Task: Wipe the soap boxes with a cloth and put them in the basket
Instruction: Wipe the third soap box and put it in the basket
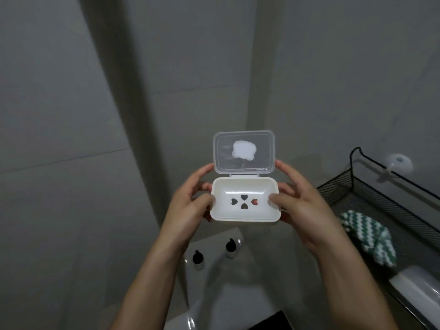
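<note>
I can read no words, numbers or brand marks; the soap box (245,201) lid (244,152) carries only a blurred white patch, illegible to me.

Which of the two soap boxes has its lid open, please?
The white soap box held up by the left hand and right hand; its clear lid stands upright. The other soap box lies in the basket.

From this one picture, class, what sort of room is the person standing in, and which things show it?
Most likely a bathroom. The walls are tiled, a white basin sits below with two small bottles on its edge, and both hands hold an open soap box.
</note>
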`<state>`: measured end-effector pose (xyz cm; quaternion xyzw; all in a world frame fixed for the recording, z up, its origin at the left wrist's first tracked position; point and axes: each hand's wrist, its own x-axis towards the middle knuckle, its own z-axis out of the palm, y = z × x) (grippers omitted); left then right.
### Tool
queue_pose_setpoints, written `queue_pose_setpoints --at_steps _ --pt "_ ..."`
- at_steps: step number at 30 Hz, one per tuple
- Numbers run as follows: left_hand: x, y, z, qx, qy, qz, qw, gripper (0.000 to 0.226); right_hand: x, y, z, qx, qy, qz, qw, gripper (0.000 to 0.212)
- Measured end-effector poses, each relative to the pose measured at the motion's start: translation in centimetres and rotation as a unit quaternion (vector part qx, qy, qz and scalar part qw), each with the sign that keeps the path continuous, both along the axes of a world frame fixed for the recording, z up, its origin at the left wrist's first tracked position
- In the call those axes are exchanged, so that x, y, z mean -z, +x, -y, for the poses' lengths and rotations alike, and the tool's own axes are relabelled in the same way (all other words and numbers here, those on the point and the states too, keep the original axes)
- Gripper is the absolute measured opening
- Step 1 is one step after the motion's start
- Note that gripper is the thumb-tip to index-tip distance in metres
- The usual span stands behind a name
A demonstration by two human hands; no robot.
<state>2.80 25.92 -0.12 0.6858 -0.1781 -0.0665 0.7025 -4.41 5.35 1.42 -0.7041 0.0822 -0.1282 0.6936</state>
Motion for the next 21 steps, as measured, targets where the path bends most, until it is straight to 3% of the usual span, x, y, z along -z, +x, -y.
queue_pose_setpoints --at_steps 13,21 --pt "0.2 -1.9 -17.9 -0.153 0.005 0.0 0.988 0.067 0.5 3.0 -16.9 -0.139 0.005 0.003 0.99 0.071" --pt "1.1 -4.6 -29.5 -0.287 -0.008 0.037 0.957 0.063 1.4 4.0 -28.9 -0.237 0.025 0.025 0.971 0.067"
